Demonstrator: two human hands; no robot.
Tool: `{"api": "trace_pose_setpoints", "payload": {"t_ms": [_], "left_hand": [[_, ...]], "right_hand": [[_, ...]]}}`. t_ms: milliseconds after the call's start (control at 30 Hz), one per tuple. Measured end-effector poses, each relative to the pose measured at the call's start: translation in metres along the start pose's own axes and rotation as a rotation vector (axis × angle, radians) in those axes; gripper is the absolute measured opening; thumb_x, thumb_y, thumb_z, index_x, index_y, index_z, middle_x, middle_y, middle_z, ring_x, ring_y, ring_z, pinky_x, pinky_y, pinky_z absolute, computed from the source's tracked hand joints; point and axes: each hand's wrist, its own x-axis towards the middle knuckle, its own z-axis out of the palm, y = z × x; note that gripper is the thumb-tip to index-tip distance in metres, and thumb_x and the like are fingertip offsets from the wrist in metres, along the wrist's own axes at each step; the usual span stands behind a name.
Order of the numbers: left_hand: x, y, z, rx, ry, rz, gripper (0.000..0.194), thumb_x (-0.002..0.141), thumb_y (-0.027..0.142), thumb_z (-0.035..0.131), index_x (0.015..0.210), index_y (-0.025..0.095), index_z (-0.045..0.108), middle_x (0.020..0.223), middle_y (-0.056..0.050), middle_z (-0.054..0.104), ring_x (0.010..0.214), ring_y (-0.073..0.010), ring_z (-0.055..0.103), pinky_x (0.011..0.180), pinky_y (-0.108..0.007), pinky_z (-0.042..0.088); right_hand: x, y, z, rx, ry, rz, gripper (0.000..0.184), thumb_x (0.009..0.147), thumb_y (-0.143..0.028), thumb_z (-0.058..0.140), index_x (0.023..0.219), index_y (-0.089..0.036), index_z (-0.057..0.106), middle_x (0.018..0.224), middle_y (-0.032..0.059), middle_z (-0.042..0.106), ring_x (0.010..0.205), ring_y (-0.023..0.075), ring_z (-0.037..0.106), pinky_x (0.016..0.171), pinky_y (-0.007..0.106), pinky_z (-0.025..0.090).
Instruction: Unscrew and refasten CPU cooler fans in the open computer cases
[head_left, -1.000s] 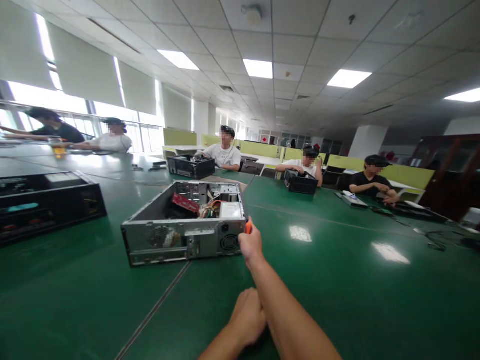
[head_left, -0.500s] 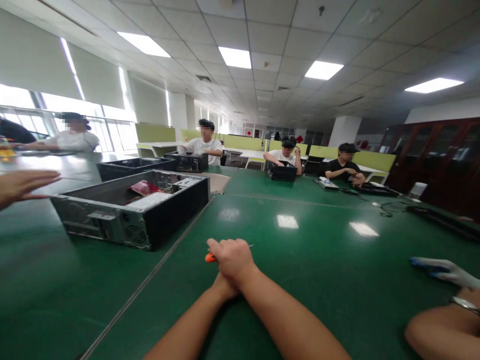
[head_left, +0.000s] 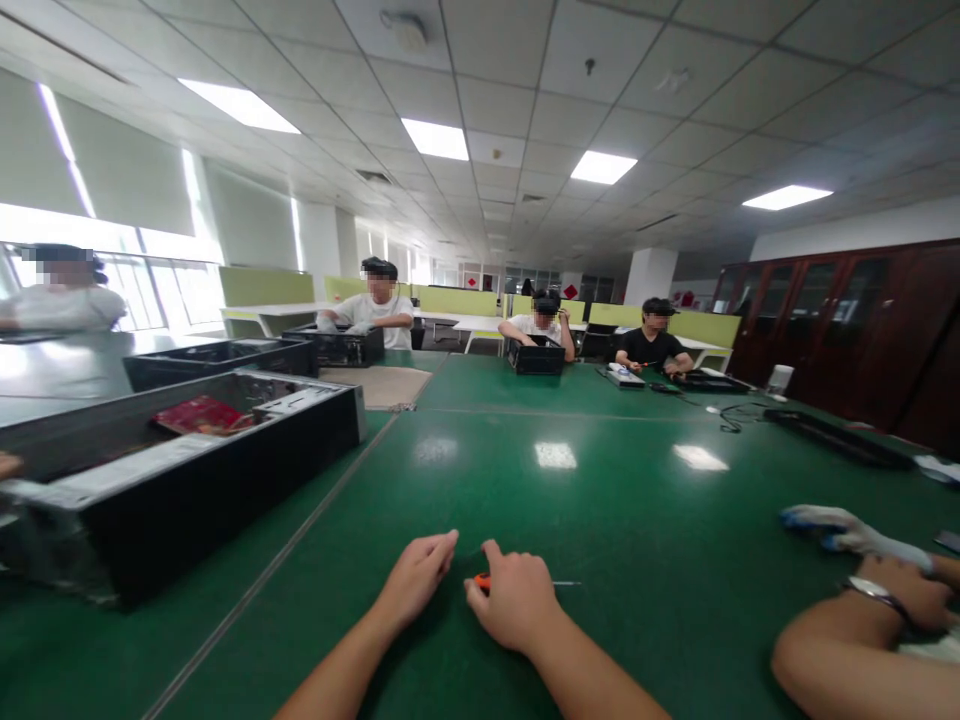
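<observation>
My right hand [head_left: 512,600] rests on the green table [head_left: 600,500], fingers curled over a small orange-handled screwdriver [head_left: 484,581] whose thin shaft points right. My left hand [head_left: 415,577] lies just left of it, loosely curled and holding nothing, fingertips close to the screwdriver's handle. An open black computer case [head_left: 217,470] with a red board inside sits to the left, well away from both hands.
Another person's forearm with a wristwatch [head_left: 870,592] and a white-blue glove [head_left: 847,530] lie at the right edge. Several people sit at the far side with black cases [head_left: 535,356]. A second open case [head_left: 217,358] stands behind the near one. Cables [head_left: 731,415] lie at the right.
My hands have come apart: the left one has slid out from under the right. The right hand lowered the screwdriver to the table. The view has swung right, so the case sits farther left.
</observation>
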Motion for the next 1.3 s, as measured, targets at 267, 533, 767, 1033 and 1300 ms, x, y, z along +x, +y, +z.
{"api": "trace_pose_setpoints", "payload": {"t_ms": [267, 533, 767, 1033, 1300], "left_hand": [[0.002, 0.004, 0.003, -0.022, 0.027, -0.037, 0.064, 0.08, 0.082, 0.038, 0.056, 0.023, 0.043, 0.047, 0.005, 0.037, 0.045, -0.0141, 0.036, 0.05, -0.027, 0.031], [0.001, 0.006, 0.005, -0.017, 0.03, -0.03, 0.064, 0.08, 0.081, 0.038, 0.054, 0.023, 0.043, 0.046, 0.005, 0.038, 0.045, -0.0144, 0.036, 0.05, -0.028, 0.032], [-0.006, 0.008, 0.01, -0.021, 0.03, 0.003, 0.065, 0.085, 0.078, 0.036, 0.054, 0.022, 0.046, 0.047, 0.004, 0.041, 0.047, -0.015, 0.04, 0.051, -0.028, 0.035], [0.027, 0.009, 0.011, -0.079, 0.168, -0.043, 0.069, 0.086, 0.08, 0.021, 0.054, 0.023, 0.042, 0.044, 0.004, 0.038, 0.039, -0.0137, 0.038, 0.044, -0.026, 0.032], [0.019, 0.006, 0.012, -0.117, 0.073, -0.014, 0.07, 0.083, 0.083, 0.029, 0.055, 0.021, 0.047, 0.046, 0.004, 0.038, 0.041, -0.0132, 0.039, 0.042, -0.025, 0.031]], "right_hand": [[-0.003, 0.005, -0.008, 0.021, -0.021, -0.046, 0.046, 0.09, -0.053, 0.049, 0.12, -0.021, 0.063, 0.094, 0.0147, 0.075, 0.088, 0.0342, 0.072, 0.078, 0.045, 0.053], [-0.001, 0.008, -0.007, 0.044, -0.024, -0.066, 0.044, 0.09, -0.055, 0.052, 0.12, -0.026, 0.065, 0.094, 0.0118, 0.076, 0.088, 0.0331, 0.073, 0.077, 0.043, 0.054], [-0.002, 0.009, -0.007, 0.042, -0.025, -0.047, 0.053, 0.09, -0.057, 0.051, 0.131, -0.024, 0.06, 0.098, 0.0135, 0.076, 0.091, 0.035, 0.072, 0.079, 0.045, 0.054], [-0.002, 0.008, -0.007, 0.055, -0.023, -0.024, 0.058, 0.09, -0.058, 0.05, 0.134, -0.022, 0.059, 0.1, 0.0157, 0.075, 0.093, 0.0363, 0.072, 0.081, 0.048, 0.053], [-0.004, 0.006, -0.011, 0.068, -0.033, -0.026, 0.058, 0.088, -0.059, 0.052, 0.133, -0.022, 0.06, 0.102, 0.0143, 0.076, 0.094, 0.0356, 0.072, 0.084, 0.047, 0.054]]}}
